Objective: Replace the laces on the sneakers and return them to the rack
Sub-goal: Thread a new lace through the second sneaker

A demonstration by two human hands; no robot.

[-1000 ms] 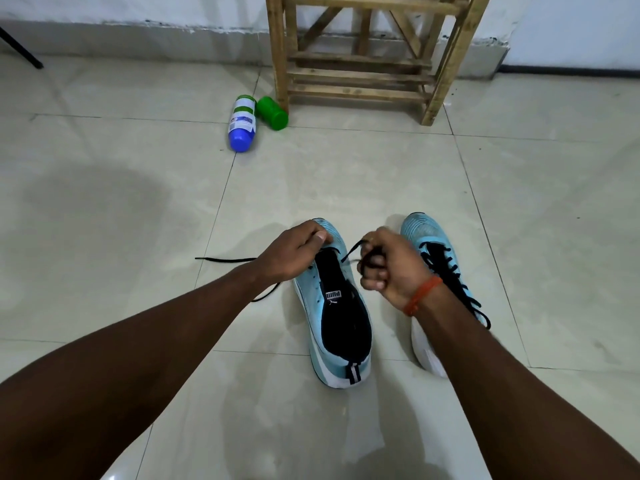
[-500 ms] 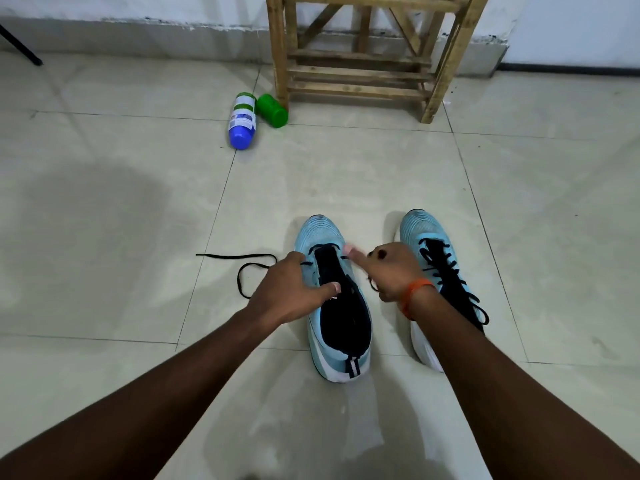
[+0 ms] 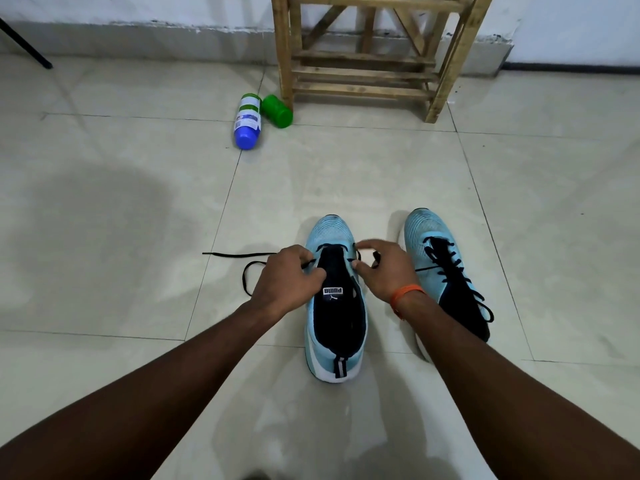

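Sneaker (image 3: 330, 230) in pale blue, upright on the tiled floor (image 3: 346, 174), toe pointing away, black lace (image 3: 239, 253) threaded through the front eyelets only and trailing in a loop to the left. Left hand (image 3: 287, 282) curled at the left eyelets, fingers pinching the lace; right hand (image 3: 384, 268), orange band (image 3: 407, 293) at the wrist, thumb and forefinger nipping the other end. Just right, second sneaker (image 3: 429, 233) fully laced; well beyond, wooden rack (image 3: 363, 88) at the wall, blue-capped bottle (image 3: 247, 121) and green container (image 3: 277, 110) lying by its left leg.
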